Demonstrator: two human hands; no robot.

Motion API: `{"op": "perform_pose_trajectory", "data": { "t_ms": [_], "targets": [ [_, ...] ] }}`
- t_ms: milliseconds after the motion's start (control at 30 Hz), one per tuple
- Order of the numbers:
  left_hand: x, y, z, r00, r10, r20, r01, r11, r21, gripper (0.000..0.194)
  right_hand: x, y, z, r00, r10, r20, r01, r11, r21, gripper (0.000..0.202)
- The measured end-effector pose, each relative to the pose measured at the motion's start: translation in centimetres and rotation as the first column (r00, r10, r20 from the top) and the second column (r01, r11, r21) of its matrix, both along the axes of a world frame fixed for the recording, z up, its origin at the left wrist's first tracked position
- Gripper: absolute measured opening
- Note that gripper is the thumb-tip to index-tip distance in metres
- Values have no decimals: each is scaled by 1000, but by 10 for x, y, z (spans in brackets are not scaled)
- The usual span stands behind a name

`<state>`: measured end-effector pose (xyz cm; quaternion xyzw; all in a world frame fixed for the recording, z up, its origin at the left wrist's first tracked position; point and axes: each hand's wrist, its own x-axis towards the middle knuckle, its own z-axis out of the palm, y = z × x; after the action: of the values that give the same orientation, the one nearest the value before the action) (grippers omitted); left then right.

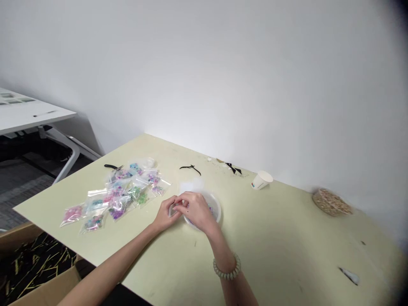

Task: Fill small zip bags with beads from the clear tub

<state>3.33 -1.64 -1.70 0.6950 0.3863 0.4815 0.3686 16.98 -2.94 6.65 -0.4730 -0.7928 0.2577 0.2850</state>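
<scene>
My left hand [165, 215] and my right hand [198, 209] meet at a round whitish dish [218, 204] with small coloured beads in it. Both hands have their fingers curled and pinched close together. Whatever lies between the fingertips is too small and too covered to make out. My right hand hides much of the dish, and a beaded bracelet circles that wrist. Left of the dish spreads a group of clear bags [118, 209] holding pink, purple, blue and green beads. Just behind the dish lies a pale, whitish sheet or bag [191, 184].
Black-handled pliers [111, 166] and another black tool [190, 167] lie farther back. Black scraps [234, 168] sit near the wall. A tilted paper cup [262, 180], a tub of tan bits [331, 202] and a small tube [349, 276] are rightward. A cardboard box [60, 287] stands below left.
</scene>
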Motion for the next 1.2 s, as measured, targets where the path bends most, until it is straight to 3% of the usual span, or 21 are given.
{"op": "perform_pose_trajectory", "data": {
  "t_ms": [133, 267, 400, 600, 767, 900, 967, 1067, 1133, 1200],
  "targets": [
    [1, 0, -1, 1000, 4, 23, -3, 1000, -25, 16, 2, 0, 4, 1000, 28, -8, -28, 1000, 2, 14],
    [2, -1, 2, 999, 8, 45, -5, 997, -77, 18, 27, 5, 2, 1000, -17, 25, 18, 999, -35, 19],
    [1, 1, 2, 996, 24, 82, -14, 993, -121, 21, 45, 13, -18, 932, -76, 355, 135, 980, -144, 24],
    [-2, 6, 0, 988, 71, 140, -51, 988, -145, 24, 25, 23, -46, 923, -43, 383, 122, 975, -185, 13],
    [-3, 4, -1, 988, 49, 148, -28, 989, -143, 24, 22, 24, -47, 928, -56, 369, 123, 979, -162, 10],
    [-3, 3, -4, 991, 7, 132, 12, 991, -137, 23, 30, 21, -37, 928, -97, 359, 154, 979, -132, 13],
    [-3, 2, -5, 992, -6, 125, 22, 991, -133, 22, 32, 18, -27, 944, -125, 307, 162, 982, -100, 12],
    [-3, 1, -6, 992, -22, 121, 38, 991, -127, 23, 30, 15, -13, 991, -131, 40, 132, 991, -16, 10],
    [-3, 1, -7, 992, -32, 123, 46, 992, -119, 22, 23, 13, -9, 989, -53, -135, 57, 998, 27, 8],
    [-3, 1, -7, 991, -38, 126, 52, 993, -107, 22, 13, 12, -10, 981, 31, -189, -26, 999, 32, 7]
  ]
}}
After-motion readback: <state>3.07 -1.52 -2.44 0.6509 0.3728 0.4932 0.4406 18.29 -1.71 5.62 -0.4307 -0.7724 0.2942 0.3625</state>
